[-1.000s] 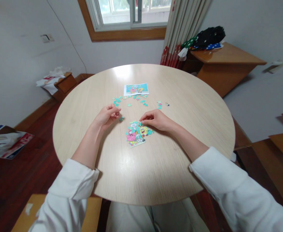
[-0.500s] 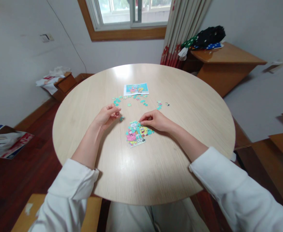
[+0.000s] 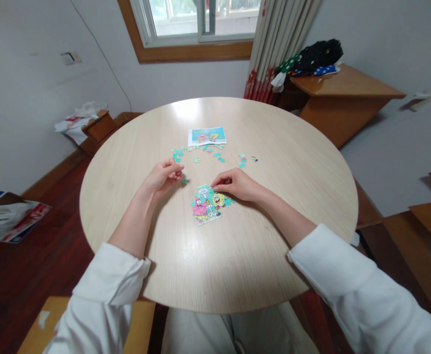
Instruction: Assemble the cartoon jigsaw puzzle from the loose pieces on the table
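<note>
A partly joined cartoon jigsaw [image 3: 208,205] lies at the middle of the round wooden table [image 3: 274,162]. My right hand [image 3: 235,184] rests at its upper right edge, fingertips pinched on a piece at the puzzle's top. My left hand [image 3: 162,176] hovers to the left with fingers curled; whether it holds a piece is hidden. A loose teal piece [image 3: 185,181] lies just right of it. Several loose pieces [image 3: 208,153] are scattered farther back, in front of a printed reference picture [image 3: 207,135].
A wooden side table [image 3: 342,93] with dark clothes stands at the back right beside a curtain [image 3: 279,46]. A low box with papers [image 3: 86,123] sits by the left wall. A bag [image 3: 7,221] lies on the dark floor at left.
</note>
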`<state>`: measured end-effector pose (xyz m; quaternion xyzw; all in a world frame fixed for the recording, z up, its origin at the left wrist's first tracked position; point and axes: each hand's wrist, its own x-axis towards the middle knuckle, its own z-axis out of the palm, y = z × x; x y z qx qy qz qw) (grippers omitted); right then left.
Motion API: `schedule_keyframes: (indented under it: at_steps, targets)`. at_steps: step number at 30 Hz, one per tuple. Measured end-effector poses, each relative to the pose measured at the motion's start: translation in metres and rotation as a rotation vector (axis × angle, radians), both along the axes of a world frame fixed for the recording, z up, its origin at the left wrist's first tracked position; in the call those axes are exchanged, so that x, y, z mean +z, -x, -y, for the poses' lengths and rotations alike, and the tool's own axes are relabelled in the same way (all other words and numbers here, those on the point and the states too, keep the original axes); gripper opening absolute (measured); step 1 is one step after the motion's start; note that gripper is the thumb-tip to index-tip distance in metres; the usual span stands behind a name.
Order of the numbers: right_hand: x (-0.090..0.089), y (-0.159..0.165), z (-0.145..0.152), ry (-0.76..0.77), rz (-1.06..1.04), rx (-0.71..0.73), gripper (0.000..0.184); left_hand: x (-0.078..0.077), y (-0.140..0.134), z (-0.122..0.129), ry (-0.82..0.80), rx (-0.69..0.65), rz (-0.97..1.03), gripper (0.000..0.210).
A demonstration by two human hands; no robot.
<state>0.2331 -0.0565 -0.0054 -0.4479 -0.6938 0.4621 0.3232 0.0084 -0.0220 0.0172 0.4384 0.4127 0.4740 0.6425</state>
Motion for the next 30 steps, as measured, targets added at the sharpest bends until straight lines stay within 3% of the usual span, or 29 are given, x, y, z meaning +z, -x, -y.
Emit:
schedule_keyframes:
  at_steps: [30]
  targets:
    - [0.0005, 0.0007, 0.0009, -0.029, 0.034, 0.008, 0.011, -0.0015, 0.0007, -0.0005, -0.003, -0.006, 0.004, 0.04]
